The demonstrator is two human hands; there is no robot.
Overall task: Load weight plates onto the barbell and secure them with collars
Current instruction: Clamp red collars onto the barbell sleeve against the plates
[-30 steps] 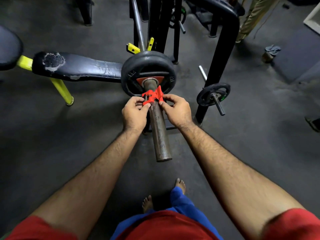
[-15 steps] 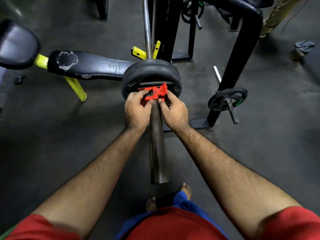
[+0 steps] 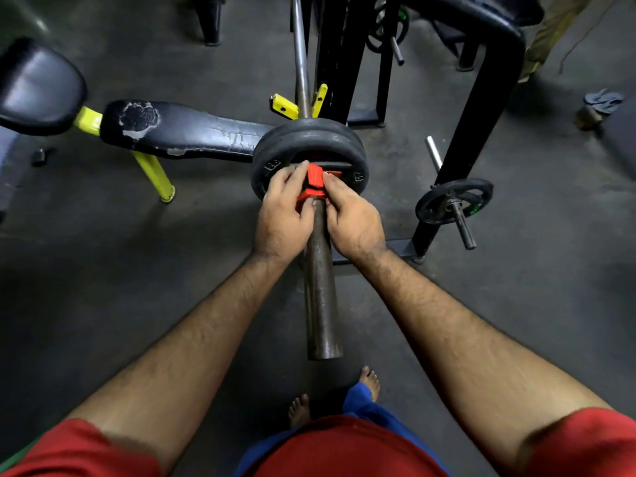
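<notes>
Red collar (image 3: 315, 184) sits against the weight plates (image 3: 309, 142); both hands (image 3: 282, 215) (image 3: 354, 218) pinch it with curled fingers. Judged rigid plastic, light; hold its sides.

Dark gym floor (image 3: 103, 277) (rubbery-looking) carries a worn bench (image 3: 192, 132) and rack (image 3: 481, 132).

Short red sleeves (image 3: 79, 449) on both upper arms, red shirt front (image 3: 344, 449) at frame bottom. Blue trousers (image 3: 361, 399) below shirt. Forearms bare, hairy. Bare feet (image 3: 370, 378) on floor. Left hand (image 3: 280, 215), right hand (image 3: 354, 218): no gloves, rings, watch.
</notes>
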